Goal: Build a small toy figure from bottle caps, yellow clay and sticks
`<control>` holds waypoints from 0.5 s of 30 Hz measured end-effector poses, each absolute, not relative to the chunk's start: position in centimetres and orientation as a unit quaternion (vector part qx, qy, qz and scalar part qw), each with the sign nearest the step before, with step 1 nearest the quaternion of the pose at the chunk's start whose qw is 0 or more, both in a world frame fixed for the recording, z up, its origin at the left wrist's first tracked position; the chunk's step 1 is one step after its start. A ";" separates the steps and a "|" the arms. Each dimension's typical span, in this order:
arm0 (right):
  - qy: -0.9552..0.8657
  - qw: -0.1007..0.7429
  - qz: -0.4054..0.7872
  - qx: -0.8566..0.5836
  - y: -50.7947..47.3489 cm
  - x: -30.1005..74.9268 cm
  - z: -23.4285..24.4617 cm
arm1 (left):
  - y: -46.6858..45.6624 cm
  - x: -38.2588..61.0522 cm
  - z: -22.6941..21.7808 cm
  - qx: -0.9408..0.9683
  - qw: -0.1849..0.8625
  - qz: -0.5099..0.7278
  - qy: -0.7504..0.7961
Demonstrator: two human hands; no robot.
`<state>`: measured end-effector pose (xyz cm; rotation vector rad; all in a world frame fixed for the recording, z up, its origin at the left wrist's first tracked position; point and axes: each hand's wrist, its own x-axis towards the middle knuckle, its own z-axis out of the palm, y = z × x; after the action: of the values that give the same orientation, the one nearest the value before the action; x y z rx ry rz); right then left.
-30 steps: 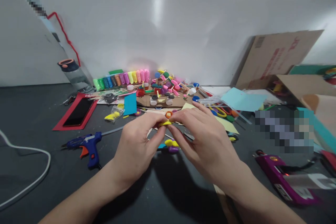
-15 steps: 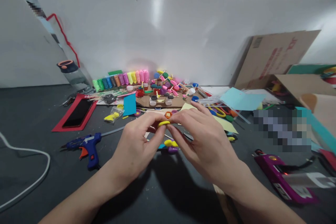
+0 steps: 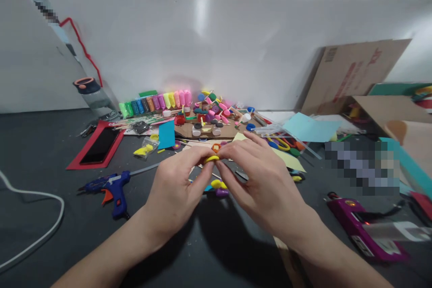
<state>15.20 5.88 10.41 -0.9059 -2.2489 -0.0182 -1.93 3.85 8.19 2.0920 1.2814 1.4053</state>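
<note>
Between the fingertips of both hands is a small rounded piece of yellow modelling clay (image 3: pixel 212 159). My left hand (image 3: pixel 178 184) pinches its left side between thumb and index finger. From the other side my right hand (image 3: pixel 261 175) grips it the same way, its outer fingers raised a little. Just below the fingertips, a yellow and purple clay piece (image 3: pixel 219 185) lies on the dark table (image 3: pixel 189 252). Behind the clay sits a small orange ring-shaped piece (image 3: pixel 216 147). My fingers partly hide the things beneath them.
On the left lie a blue glue gun (image 3: pixel 116 191), a phone (image 3: pixel 100 145) on red card and a water bottle (image 3: pixel 96 99). Clay packets (image 3: pixel 155 102) and small clay models (image 3: pixel 216 114) line the white partition (image 3: pixel 236 49). A purple device (image 3: pixel 367 229) and cardboard box (image 3: pixel 381 112) stand right.
The yellow clay has shifted very slightly between my fingertips. Both hands keep their pinch, and the things on the table stay where they were.
</note>
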 end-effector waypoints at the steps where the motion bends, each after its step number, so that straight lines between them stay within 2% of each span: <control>1: -0.868 0.351 -0.006 -0.350 5.9 15.2 10.4 | 3.8 -1.9 8.1 0.730 0.151 0.492 0.450; 15: -0.869 0.340 -0.007 -0.358 5.9 15.1 10.2 | 4.1 -1.7 7.7 0.718 0.150 0.498 0.463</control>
<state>15.15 5.90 10.25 -0.9322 -2.2623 -0.0186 -1.67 4.06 7.74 2.0630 1.3306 1.4295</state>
